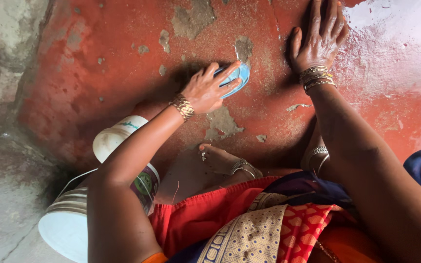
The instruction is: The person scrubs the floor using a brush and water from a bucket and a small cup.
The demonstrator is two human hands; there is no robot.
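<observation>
My left hand grips a small light-blue scrubber and presses it against the red painted floor, where the paint has peeled to grey patches. A gold bangle sits on that wrist. My right hand lies flat on the floor to the right, fingers spread, holding nothing, with several gold bangles on its wrist. My bare foot with a silver anklet rests on the floor just below the left hand.
A white plastic bucket with a printed label lies tilted at lower left, under my left arm. A rough grey stone wall runs along the left. The floor at upper right looks wet and pale. Red and patterned cloth covers my lap.
</observation>
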